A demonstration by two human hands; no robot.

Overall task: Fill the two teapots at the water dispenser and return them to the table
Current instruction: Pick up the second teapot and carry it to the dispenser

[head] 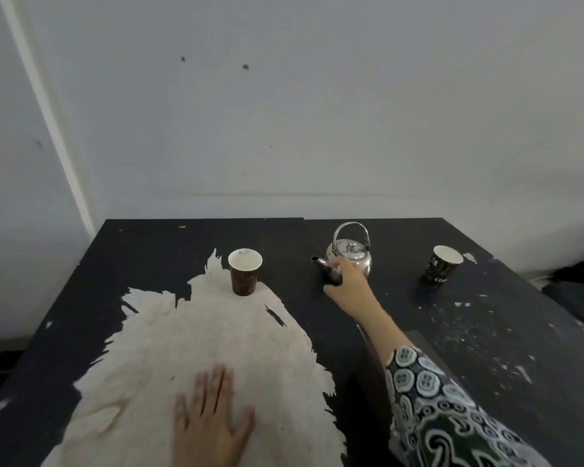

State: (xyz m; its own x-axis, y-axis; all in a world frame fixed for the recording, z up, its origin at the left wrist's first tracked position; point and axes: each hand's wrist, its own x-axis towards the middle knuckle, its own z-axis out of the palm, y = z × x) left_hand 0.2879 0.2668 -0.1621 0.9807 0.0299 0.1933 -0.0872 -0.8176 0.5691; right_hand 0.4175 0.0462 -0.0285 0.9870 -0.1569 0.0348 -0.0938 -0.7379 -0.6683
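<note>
My right hand [346,281] reaches the steel teapot [351,257] standing upright on the far part of the black table [486,332]; I cannot tell whether its grip has closed, the fingers lying against the spout side. Left hand [213,419] rests spread and flat, holding nothing. Risk, as I judge it: taking the pot low, not by its raised bail handle [351,227], could tip it; a sideways swing could topple the paper cup [245,271] just beside. Only one teapot shows.

I log one teapot [351,256] in shiny polished metal. Two paper cups [245,271], matt. Table [486,332]: matt black coating, peeled to rough pale board.
</note>
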